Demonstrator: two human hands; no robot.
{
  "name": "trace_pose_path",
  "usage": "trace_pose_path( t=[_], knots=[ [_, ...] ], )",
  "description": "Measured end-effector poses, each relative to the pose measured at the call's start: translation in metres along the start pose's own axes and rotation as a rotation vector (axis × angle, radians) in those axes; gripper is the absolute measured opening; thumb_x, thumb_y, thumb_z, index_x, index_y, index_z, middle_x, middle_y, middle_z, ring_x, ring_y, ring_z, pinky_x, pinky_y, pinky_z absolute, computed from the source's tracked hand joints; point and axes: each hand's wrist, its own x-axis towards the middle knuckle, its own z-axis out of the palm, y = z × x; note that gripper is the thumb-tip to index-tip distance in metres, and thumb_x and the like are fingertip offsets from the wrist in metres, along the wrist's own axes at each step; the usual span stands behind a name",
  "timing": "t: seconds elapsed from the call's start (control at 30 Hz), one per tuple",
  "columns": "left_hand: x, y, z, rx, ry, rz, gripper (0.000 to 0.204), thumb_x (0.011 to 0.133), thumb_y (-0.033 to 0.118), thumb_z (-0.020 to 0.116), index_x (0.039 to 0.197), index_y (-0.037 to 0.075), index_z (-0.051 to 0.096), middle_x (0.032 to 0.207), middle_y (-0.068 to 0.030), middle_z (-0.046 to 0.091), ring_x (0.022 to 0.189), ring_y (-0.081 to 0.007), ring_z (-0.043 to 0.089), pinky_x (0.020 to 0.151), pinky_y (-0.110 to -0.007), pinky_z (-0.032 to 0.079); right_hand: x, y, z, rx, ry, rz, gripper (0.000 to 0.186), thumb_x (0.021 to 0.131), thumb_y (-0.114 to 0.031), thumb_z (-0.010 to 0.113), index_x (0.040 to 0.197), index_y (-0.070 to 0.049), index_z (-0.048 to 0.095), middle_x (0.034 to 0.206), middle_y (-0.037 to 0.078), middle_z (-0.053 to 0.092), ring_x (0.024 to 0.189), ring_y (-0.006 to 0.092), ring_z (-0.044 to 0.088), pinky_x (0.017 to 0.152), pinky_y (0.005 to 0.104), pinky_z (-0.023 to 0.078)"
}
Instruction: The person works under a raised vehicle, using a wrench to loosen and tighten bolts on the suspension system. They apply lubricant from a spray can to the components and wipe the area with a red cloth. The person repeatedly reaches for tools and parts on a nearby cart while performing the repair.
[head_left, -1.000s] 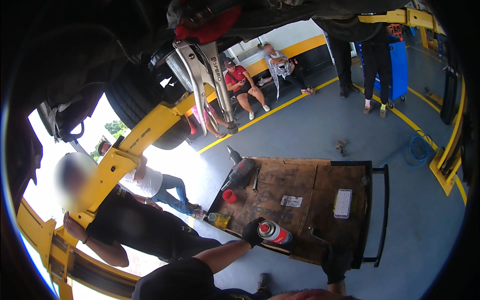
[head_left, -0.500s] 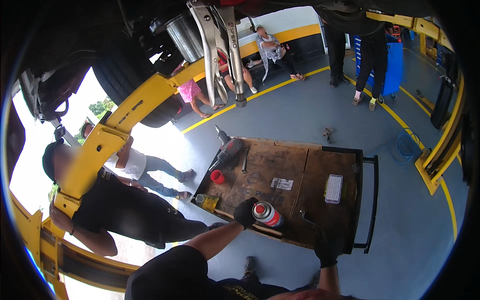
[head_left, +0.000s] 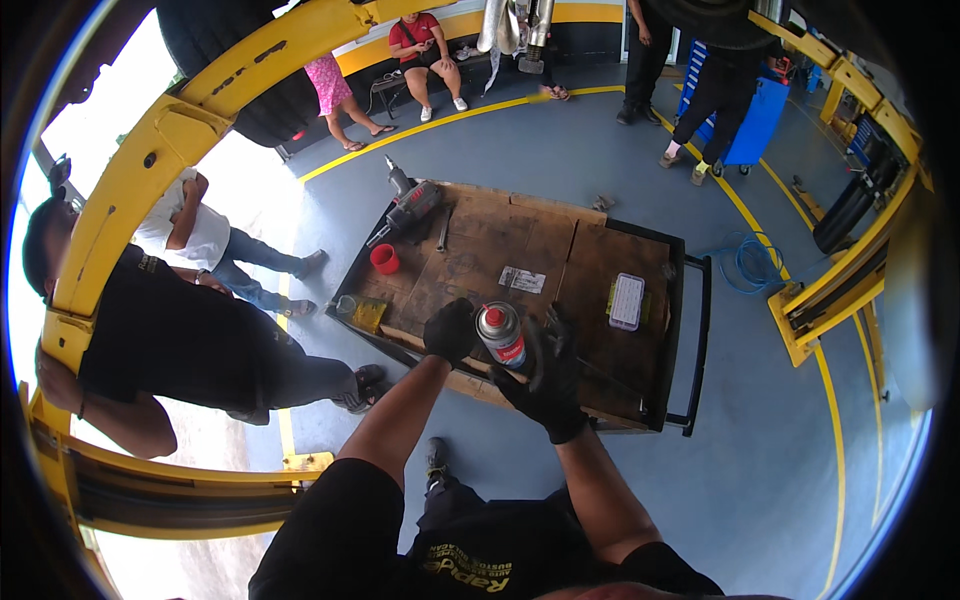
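Observation:
My left hand (head_left: 450,330), in a black glove, grips a spray can (head_left: 501,335) with a silver body, red band and red cap, held over the near edge of a cardboard-covered cart (head_left: 690,330). My right hand (head_left: 545,380), also gloved in black, touches the can's right side with fingers spread around it. Both forearms rise from the lower edge of the view.
On the cart lie an impact wrench (head_left: 410,205), a red cap (head_left: 384,258), a yellow container (head_left: 364,313) and a pale flat box (head_left: 627,301). A person in black (head_left: 170,340) leans on the yellow lift arm (head_left: 130,180) at left. People sit and stand at the back.
My view has tilted down from the car's underside. My right hand came up from the cart's near edge to the can, which my left hand has kept holding.

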Motion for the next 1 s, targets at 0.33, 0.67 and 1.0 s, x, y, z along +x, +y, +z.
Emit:
trace_pose_path(
  t=[0.33, 0.67, 1.0],
  knots=[
    [-0.001, -0.012, 0.007, -0.026, 0.006, 0.04, 0.037, 0.097, 0.048, 0.068, 0.116, 0.017, 0.073, 0.109, -0.017, 0.078, 0.106, -0.0404, 0.075, 0.093, -0.053, 0.057, 0.01, 0.02, 0.085, -0.09, 0.002, -0.089, 0.078, 0.088, -0.024, 0.086, 0.157, -0.01, 0.052, 0.148, 0.026, 0.055, 0.135, 0.0454, 0.056, 0.112, 0.0527, 0.049],
    [-0.013, -0.007, -0.006, -0.098, -0.029, 0.068, 0.04, 0.097, 0.048, 0.068, 0.112, 0.011, 0.074, 0.11, -0.0178, 0.079, 0.105, -0.0392, 0.075, 0.094, -0.052, 0.058, 0.087, -0.024, -0.005, -0.013, 0.111, 0.046, 0.08, 0.083, -0.017, 0.086, 0.156, -0.014, 0.054, 0.132, 0.02, 0.06, 0.116, 0.0393, 0.069, 0.098, 0.0463, 0.058],
    [-0.024, -0.015, -0.009, -0.167, 0.013, 0.12, 0.038, 0.099, 0.046, 0.066, 0.107, 0.009, 0.074, 0.109, -0.0179, 0.079, 0.105, -0.0395, 0.075, 0.091, -0.052, 0.058, 0.285, -0.158, -0.202, -0.727, 0.58, -0.485, 0.073, 0.083, -0.022, 0.088, 0.148, -0.008, 0.056, 0.132, 0.022, 0.066, 0.114, 0.0389, 0.07, 0.096, 0.0478, 0.059]
  ],
)
